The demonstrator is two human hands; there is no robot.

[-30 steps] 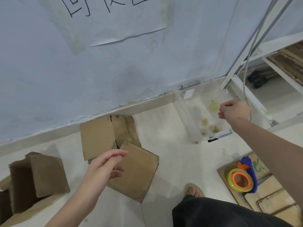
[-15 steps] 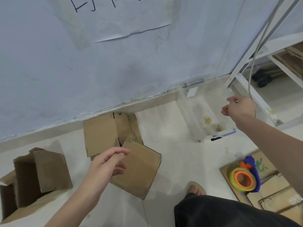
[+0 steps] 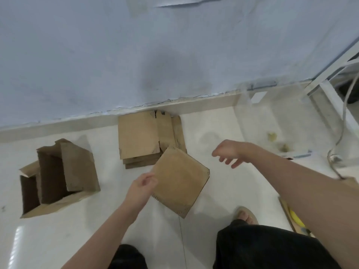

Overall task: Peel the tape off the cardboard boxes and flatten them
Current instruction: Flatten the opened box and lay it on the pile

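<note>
The unflattened brown cardboard box (image 3: 58, 177) stands at the frame's left — nearer the loosely curled, empty left hand (image 3: 141, 188); the right hand (image 3: 229, 153), fingers spread, hovers mid-frame, holding nothing.

Right hand (image 3: 229, 152) motion-blurred; paper sheet (image 3: 186, 3) cut off.

Right hand (image 3: 231, 153) drawn back left from clear plastic bin (image 3: 291, 121), fingers now spread, view tilted nearer the floor
</note>
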